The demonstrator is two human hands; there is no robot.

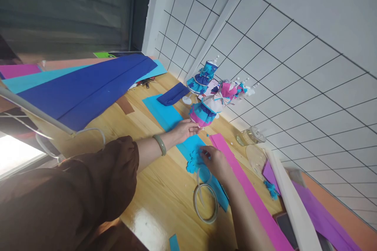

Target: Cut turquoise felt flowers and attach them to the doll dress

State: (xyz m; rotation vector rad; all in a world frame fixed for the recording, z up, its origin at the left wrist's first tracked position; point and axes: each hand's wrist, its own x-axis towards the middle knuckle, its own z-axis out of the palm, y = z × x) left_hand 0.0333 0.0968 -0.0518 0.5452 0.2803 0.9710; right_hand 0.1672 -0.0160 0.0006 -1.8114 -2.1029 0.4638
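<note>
My left hand (187, 129) reaches to the hem of a small layered dress (206, 110) in pink, blue and white on a mini dress form; its fingers are closed at the skirt's lower edge. My right hand (214, 159) is curled above the blue paper strip (165, 113), beside blue flower-shaped cutouts (192, 162). Its fingertips are pinched, and what they hold, if anything, is hidden. A roll of clear tape (194, 204) lies just below that hand, with a loose end curling up.
Another blue dress (203, 76) on a form stands near the tiled wall (265, 47). Folded dark blue paper (173, 94), a pink paper strip (250, 196), a glass jar (250, 136) and a white paper roll (294, 200) lie around. Large blue sheets (88, 90) cover the left side.
</note>
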